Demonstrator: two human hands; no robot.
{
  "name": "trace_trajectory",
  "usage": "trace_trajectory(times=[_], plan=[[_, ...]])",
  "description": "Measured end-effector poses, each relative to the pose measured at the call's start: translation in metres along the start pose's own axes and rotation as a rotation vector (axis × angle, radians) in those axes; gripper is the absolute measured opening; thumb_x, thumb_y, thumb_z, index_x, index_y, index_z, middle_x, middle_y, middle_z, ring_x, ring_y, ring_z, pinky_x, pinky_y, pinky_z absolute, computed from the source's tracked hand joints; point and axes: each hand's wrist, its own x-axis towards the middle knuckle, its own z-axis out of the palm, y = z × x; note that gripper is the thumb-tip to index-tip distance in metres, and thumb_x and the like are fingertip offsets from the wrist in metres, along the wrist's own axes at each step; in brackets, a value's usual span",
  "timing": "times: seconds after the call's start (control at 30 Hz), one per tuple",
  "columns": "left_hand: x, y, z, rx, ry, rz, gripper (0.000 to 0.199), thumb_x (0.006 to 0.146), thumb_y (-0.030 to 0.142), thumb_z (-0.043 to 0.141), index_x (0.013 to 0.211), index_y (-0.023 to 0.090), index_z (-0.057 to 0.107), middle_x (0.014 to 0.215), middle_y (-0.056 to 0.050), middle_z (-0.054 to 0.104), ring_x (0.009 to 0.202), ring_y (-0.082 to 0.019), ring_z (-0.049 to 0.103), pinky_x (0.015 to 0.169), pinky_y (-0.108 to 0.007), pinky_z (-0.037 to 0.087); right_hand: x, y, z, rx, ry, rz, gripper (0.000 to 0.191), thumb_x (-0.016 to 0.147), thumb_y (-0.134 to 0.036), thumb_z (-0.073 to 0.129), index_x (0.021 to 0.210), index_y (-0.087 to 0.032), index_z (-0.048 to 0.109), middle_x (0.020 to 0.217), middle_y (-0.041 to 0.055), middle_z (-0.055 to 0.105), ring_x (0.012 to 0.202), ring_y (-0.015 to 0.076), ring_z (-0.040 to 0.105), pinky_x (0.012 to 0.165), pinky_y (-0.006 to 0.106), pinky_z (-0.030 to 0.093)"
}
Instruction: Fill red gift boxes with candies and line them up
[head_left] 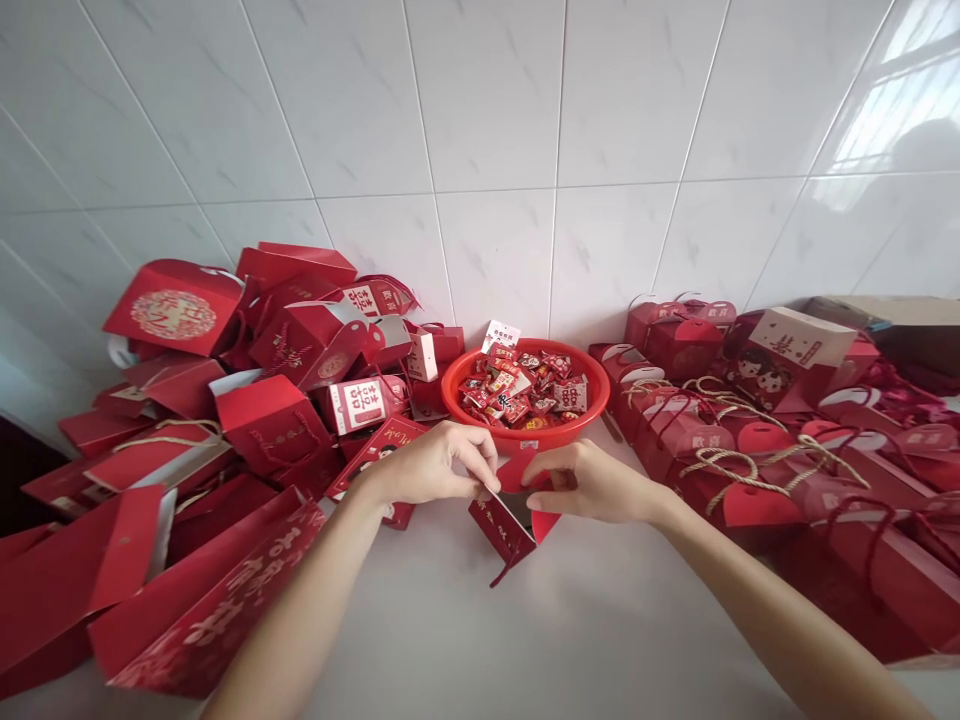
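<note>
A small red paper gift box (507,528) stands on the white table in front of me, its top flaps partly up. My left hand (431,465) pinches the box's upper left flap. My right hand (589,482) grips the upper right flap, fingers curled over it. Just behind the box sits a red plastic basin (525,432) filled with wrapped candies (525,388).
A heap of flat and half-folded red gift boxes and bags (225,420) covers the left side up to the tiled wall. Assembled red boxes with rope handles (720,440) crowd the right side, with a cardboard box (892,315) at the far right.
</note>
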Motion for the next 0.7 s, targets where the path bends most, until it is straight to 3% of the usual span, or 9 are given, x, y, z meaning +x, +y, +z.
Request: trace_trajectory(times=[0.17, 0.27, 0.33, 0.4, 0.5, 0.6, 0.7], plan=[[0.000, 0.005, -0.002, 0.079, -0.183, -0.094, 0.018, 0.071, 0.034, 0.080, 0.087, 0.026, 0.082, 0.102, -0.001, 0.066, 0.091, -0.018, 0.065, 0.081, -0.025, 0.047, -0.007, -0.002, 0.007, -0.210, 0.012, 0.139, 0.020, 0.085, -0.037, 0.073, 0.083, -0.020, 0.063, 0.063, -0.0036, 0.059, 0.051, 0.0090, 0.044, 0.052, 0.024, 0.030], [0.005, 0.013, 0.005, 0.145, -0.141, -0.140, 0.036, 0.083, 0.054, 0.068, 0.074, 0.021, 0.079, 0.103, -0.003, 0.065, 0.089, -0.018, 0.064, 0.077, -0.027, 0.045, -0.008, -0.004, 0.010, -0.273, 0.004, 0.150, 0.023, 0.087, -0.039, 0.070, 0.081, -0.020, 0.059, 0.061, -0.0044, 0.057, 0.049, 0.0084, 0.040, 0.053, 0.025, 0.027], [0.010, 0.018, 0.013, 0.215, -0.086, -0.166, 0.046, 0.091, 0.054, 0.057, 0.066, 0.019, 0.073, 0.101, -0.004, 0.065, 0.086, -0.018, 0.063, 0.075, -0.028, 0.043, -0.009, -0.004, 0.012, -0.250, 0.022, 0.166, 0.024, 0.089, -0.038, 0.067, 0.078, -0.020, 0.056, 0.062, -0.0044, 0.057, 0.050, 0.0082, 0.039, 0.053, 0.025, 0.027], [0.014, 0.022, 0.020, 0.303, -0.056, -0.191, 0.041, 0.091, 0.050, 0.057, 0.067, 0.019, 0.068, 0.096, -0.003, 0.064, 0.084, -0.018, 0.062, 0.072, -0.029, 0.042, -0.010, -0.003, 0.013, -0.213, 0.057, 0.198, 0.024, 0.088, -0.036, 0.067, 0.076, -0.020, 0.054, 0.063, -0.0035, 0.059, 0.051, 0.0087, 0.042, 0.053, 0.025, 0.028], [0.016, 0.030, 0.028, 0.398, -0.017, -0.253, 0.031, 0.084, 0.051, 0.064, 0.079, 0.021, 0.062, 0.094, -0.002, 0.062, 0.082, -0.020, 0.061, 0.067, -0.030, 0.041, -0.015, -0.004, 0.012, -0.148, 0.086, 0.263, 0.024, 0.084, -0.035, 0.070, 0.075, -0.020, 0.054, 0.065, -0.0021, 0.062, 0.054, 0.0105, 0.049, 0.052, 0.024, 0.030], [0.013, 0.036, 0.034, 0.394, 0.007, -0.275, 0.040, 0.079, 0.054, 0.068, 0.103, 0.023, 0.060, 0.111, -0.004, 0.062, 0.096, -0.025, 0.063, 0.072, -0.032, 0.045, -0.022, -0.006, 0.011, -0.018, 0.095, 0.302, 0.024, 0.088, -0.038, 0.064, 0.076, -0.020, 0.054, 0.066, -0.0014, 0.064, 0.055, 0.0115, 0.053, 0.052, 0.024, 0.035], [0.010, 0.036, 0.038, 0.380, 0.033, -0.264, 0.039, 0.085, 0.041, 0.062, 0.121, 0.027, 0.055, 0.126, -0.005, 0.060, 0.110, -0.028, 0.062, 0.080, -0.034, 0.048, -0.030, -0.007, 0.008, 0.086, 0.105, 0.308, 0.030, 0.090, -0.045, 0.060, 0.075, -0.020, 0.053, 0.067, 0.0001, 0.065, 0.057, 0.0127, 0.057, 0.054, 0.025, 0.040]])
